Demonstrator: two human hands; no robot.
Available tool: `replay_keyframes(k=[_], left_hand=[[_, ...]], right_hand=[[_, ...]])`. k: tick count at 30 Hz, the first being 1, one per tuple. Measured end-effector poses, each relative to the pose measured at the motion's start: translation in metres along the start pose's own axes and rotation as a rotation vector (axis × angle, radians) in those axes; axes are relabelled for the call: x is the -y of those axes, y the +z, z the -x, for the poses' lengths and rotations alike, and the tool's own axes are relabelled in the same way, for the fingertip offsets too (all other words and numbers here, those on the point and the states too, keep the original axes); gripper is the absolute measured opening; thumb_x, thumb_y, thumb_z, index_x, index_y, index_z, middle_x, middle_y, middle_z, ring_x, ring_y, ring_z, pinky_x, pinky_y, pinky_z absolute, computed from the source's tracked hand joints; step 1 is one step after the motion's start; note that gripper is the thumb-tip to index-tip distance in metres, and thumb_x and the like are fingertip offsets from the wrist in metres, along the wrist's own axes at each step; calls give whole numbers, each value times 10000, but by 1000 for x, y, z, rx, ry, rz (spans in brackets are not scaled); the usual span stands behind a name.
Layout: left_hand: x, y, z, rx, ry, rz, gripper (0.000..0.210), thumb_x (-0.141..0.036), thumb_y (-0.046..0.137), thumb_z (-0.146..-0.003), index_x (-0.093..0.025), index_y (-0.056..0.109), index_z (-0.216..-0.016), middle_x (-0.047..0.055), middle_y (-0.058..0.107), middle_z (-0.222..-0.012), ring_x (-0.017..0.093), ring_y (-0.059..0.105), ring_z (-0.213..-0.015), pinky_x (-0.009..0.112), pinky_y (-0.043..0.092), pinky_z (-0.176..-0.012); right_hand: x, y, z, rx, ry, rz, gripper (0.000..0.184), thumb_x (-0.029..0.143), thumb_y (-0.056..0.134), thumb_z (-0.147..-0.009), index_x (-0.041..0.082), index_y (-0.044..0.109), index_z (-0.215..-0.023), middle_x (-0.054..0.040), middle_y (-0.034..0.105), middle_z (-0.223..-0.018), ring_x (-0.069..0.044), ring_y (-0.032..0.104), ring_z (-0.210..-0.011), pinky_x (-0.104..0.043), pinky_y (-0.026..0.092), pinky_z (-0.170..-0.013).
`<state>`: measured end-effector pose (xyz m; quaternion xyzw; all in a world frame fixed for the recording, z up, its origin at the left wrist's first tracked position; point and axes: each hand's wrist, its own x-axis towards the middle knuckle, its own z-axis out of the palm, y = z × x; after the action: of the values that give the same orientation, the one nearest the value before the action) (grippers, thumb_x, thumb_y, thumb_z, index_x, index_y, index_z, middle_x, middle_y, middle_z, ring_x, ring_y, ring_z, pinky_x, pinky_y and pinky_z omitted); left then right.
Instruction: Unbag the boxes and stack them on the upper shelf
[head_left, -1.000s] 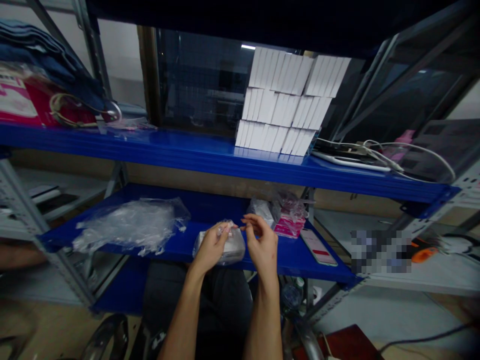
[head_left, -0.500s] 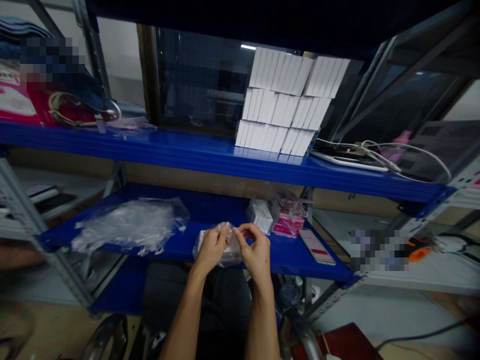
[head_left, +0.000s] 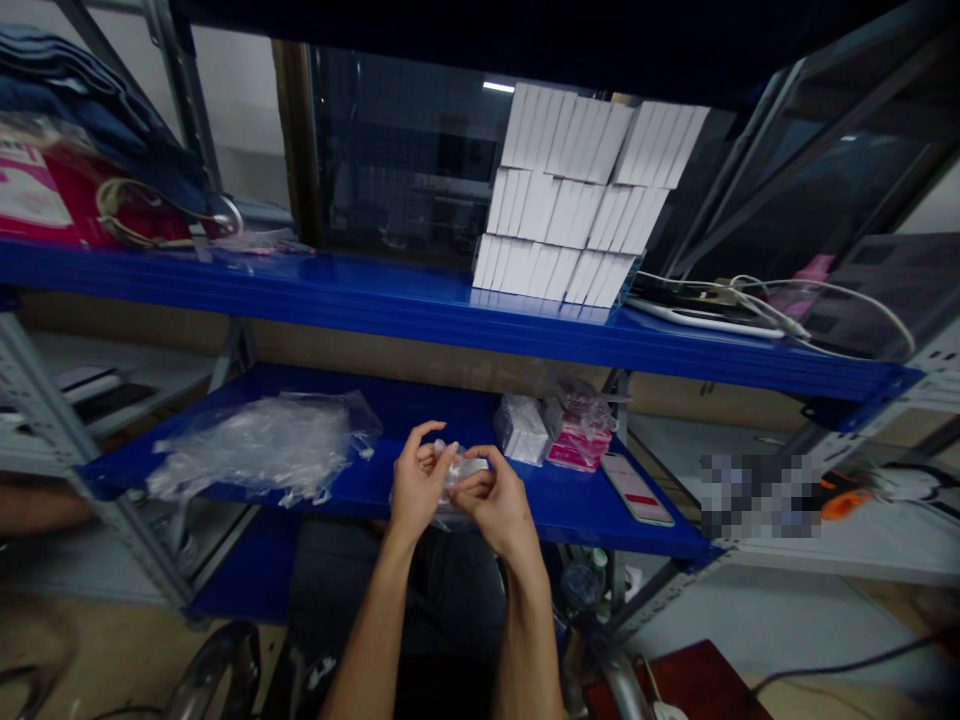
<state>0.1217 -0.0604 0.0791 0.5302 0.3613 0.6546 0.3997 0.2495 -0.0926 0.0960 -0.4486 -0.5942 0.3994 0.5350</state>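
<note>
At the front edge of the lower blue shelf, both my hands are closed on a clear plastic bag (head_left: 453,518) with something white inside. My left hand (head_left: 418,485) pinches its gathered top, the index finger raised. My right hand (head_left: 496,500) grips the same bunched plastic from the other side. Behind my right hand stand a white boxed bundle in clear plastic (head_left: 523,430) and a pink bundle (head_left: 578,445), also in plastic. A heap of clear plastic bags (head_left: 262,445) lies to the left of my hands. My fingers partly hide the bag.
White boxes (head_left: 559,200) are stacked in rows on the upper blue shelf (head_left: 360,290). A phone (head_left: 636,489) lies right of the bundles. White cables (head_left: 832,283) and a tablet-like device sit at the upper right. Metal posts (head_left: 97,480) frame the shelves.
The fingers have shifted on the plastic: my left index finger has lifted away, and my right fingers have curled in lower. The bag is now more covered by my hands.
</note>
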Motion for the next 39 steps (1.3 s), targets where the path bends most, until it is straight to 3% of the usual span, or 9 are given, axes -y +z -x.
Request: replay_keyframes(k=[8, 11, 14, 17, 20, 26, 29, 34, 39], left_hand=[[1, -4, 5, -5, 125, -105, 413, -316, 796, -821, -191, 629, -1178, 29, 766, -867, 168, 733, -815, 263, 554, -806], [2, -5, 6, 45, 162, -111, 509, -301, 795, -825, -190, 602, -1282, 27, 770, -847, 182, 736, -855, 292, 554, -868], [3, -6, 4, 83, 178, -107, 552, -297, 781, -838, -199, 580, -1342, 23, 766, -865, 179, 733, -856, 299, 562, -876], [2, -7, 2, 99, 205, -142, 516, -275, 772, -837, -213, 604, -1322, 28, 754, -929, 172, 728, -862, 297, 573, -872], [-2, -9, -2, 142, 272, -284, 294, -249, 729, -863, -212, 689, -1152, 55, 738, -1014, 178, 715, -901, 296, 567, -861], [-8, -14, -2, 195, 258, -373, 97, -273, 688, -902, -210, 677, -975, 54, 746, -1035, 196, 711, -962, 303, 546, -893], [-5, -19, 0, 225, 223, -413, 77, -285, 692, -904, -214, 677, -930, 22, 754, -931, 182, 720, -884, 281, 540, -863], [5, -24, -1, 53, 315, -508, 69, -261, 655, -920, -215, 698, -893, 18, 762, -892, 177, 722, -849, 274, 545, -831], [11, -24, -6, 3, 422, -414, 40, -201, 680, -873, -199, 720, -876, 64, 775, -991, 198, 742, -914, 287, 603, -812]], right_hand=[[-17, 11, -13, -317, -140, 486, 219, 319, 624, -840, 222, 706, -1018, 22, 608, -600, -200, 624, -563, -313, 516, -613], [-22, 8, -17, -369, -348, 537, 396, 296, 572, -865, 218, 697, -1232, -74, 699, -940, -249, 683, -890, -390, 557, -832], [-28, 5, -22, -218, -519, 487, 475, 254, 492, -922, 256, 643, -1373, -103, 664, -1310, -253, 609, -1227, -427, 495, -1052], [-35, 2, -28, -115, -464, 417, 472, 165, 451, -896, 244, 694, -1292, -77, 733, -1252, -229, 674, -1149, -381, 513, -1031], [-41, 2, -32, -173, -353, 368, 450, 151, 483, -837, 223, 726, -1208, -64, 772, -1176, -237, 726, -1038, -348, 541, -948], [-30, 8, -32, -206, -216, 370, 326, 360, 486, -981, 214, 777, -981, -46, 785, -858, -218, 712, -771, -295, 528, -755], [-26, 6, -29, -158, -244, 361, 352, 335, 435, -1008, 217, 751, -1108, -61, 788, -1006, -224, 723, -901, -324, 532, -857], [-27, -5, -22, 42, -317, 223, 348, 213, 597, -880, 216, 731, -1201, -77, 746, -1239, -248, 677, -1170, -404, 492, -1063], [-19, -3, -22, -7, -234, 156, 271, 403, 723, -875, 208, 776, -1056, -74, 791, -1040, -243, 728, -945, -348, 552, -885]])
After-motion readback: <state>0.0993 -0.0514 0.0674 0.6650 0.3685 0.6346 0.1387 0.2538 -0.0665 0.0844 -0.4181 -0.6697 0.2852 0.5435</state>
